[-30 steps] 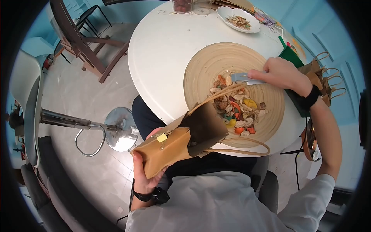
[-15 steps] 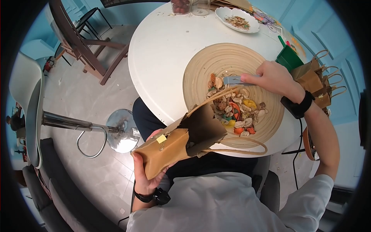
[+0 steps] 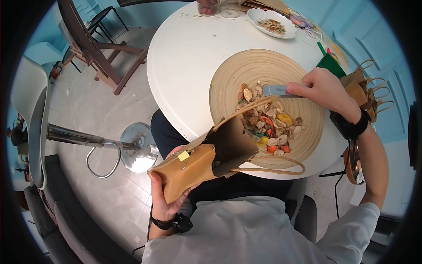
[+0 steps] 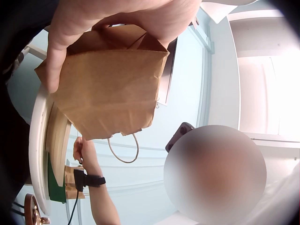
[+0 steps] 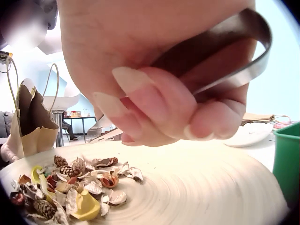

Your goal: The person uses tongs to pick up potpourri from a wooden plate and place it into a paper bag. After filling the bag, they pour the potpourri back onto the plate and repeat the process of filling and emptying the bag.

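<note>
Holding a paper bag [image 3: 187, 174] and metal tongs [image 3: 277, 90]

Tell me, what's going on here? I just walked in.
A person is at a round white table. Their left hand grips a brown paper bag, tilted with its open mouth toward a round wooden board. Their right hand holds metal tongs over a loose heap of dried petals and small cones on the board. I can't tell whether the tongs' tips are holding anything. Farther back, a white dish holds more small dried bits.
</note>
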The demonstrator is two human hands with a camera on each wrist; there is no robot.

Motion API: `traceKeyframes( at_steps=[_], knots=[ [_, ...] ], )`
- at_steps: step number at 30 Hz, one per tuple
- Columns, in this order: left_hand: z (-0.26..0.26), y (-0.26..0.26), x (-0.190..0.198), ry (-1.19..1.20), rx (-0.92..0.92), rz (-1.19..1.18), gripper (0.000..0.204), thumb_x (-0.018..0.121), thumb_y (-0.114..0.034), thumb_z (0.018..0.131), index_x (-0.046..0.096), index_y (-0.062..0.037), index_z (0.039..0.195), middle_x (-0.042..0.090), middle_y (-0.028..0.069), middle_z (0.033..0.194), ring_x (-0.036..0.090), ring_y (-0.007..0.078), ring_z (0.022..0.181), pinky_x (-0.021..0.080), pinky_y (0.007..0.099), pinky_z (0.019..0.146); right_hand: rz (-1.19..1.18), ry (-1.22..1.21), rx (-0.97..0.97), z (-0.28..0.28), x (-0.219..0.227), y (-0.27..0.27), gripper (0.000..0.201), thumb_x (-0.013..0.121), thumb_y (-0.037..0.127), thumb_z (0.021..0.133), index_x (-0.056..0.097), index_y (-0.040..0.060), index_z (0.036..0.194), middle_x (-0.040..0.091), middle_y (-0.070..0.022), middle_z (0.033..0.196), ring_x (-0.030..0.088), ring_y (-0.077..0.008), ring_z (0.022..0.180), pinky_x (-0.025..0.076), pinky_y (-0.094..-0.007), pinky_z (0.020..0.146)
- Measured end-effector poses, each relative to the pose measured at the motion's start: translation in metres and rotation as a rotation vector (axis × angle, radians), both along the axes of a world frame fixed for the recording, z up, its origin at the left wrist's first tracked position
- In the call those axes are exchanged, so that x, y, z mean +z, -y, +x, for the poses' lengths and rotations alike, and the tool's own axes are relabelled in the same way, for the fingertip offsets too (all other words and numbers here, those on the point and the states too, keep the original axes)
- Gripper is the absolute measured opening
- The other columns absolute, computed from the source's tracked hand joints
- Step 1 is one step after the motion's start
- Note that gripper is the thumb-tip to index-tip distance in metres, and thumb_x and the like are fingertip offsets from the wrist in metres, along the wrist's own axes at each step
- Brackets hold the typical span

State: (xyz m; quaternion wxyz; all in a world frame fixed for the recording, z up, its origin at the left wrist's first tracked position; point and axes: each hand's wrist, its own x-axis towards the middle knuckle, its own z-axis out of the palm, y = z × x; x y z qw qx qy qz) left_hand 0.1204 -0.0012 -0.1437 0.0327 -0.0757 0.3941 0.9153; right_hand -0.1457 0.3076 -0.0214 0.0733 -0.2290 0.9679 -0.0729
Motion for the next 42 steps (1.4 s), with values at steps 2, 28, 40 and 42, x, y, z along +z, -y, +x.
traceKeyframes(
  at_steps=[2,28,40,42],
  knots=[
    [0.0,0.0,0.001,0.008,-0.016,0.007,0.088,0.036,-0.071,0.093,0.024,-0.0056,0.152,0.034,0.0204,0.152,0.038,0.0436,0.137,0.036,0.0669,0.106,-0.012,-0.007,0.019,0.004,0.008,0.002,0.077,0.068,0.063,0.081,0.047,-0.0017,0.046,0.03,-0.005,0.042,0.029,-0.0184,0.04,0.025,-0.0354,0.042],
    [-0.003,-0.001,0.003,0.005,0.014,0.02,0.088,0.04,-0.069,0.093,0.023,-0.0055,0.152,0.031,0.0207,0.153,0.037,0.0453,0.137,0.036,0.0686,0.105,0.289,-0.028,0.136,-0.016,-0.006,0.046,0.086,0.053,0.08,0.077,0.057,-0.0023,0.054,0.055,-0.0138,0.052,0.058,-0.03,0.051,0.047,-0.04,0.052],
    [-0.002,0.0,0.001,0.001,0.002,0.025,0.09,0.038,-0.072,0.093,0.023,-0.0058,0.152,0.034,0.0207,0.152,0.038,0.043,0.137,0.036,0.0669,0.107,0.129,0.011,0.058,-0.012,-0.02,0.029,0.077,0.063,0.072,0.077,0.052,0.0009,0.048,0.045,-0.0116,0.045,0.047,-0.0277,0.042,0.039,-0.0391,0.045],
    [-0.001,0.002,0.0,0.008,0.004,0.024,0.09,0.038,-0.072,0.093,0.023,-0.0058,0.152,0.034,0.0207,0.152,0.038,0.043,0.137,0.036,0.0669,0.106,0.118,0.005,0.046,-0.012,-0.019,0.023,0.076,0.065,0.07,0.077,0.051,0.001,0.047,0.043,-0.0107,0.043,0.044,-0.0262,0.041,0.037,-0.0384,0.044]
  ],
)
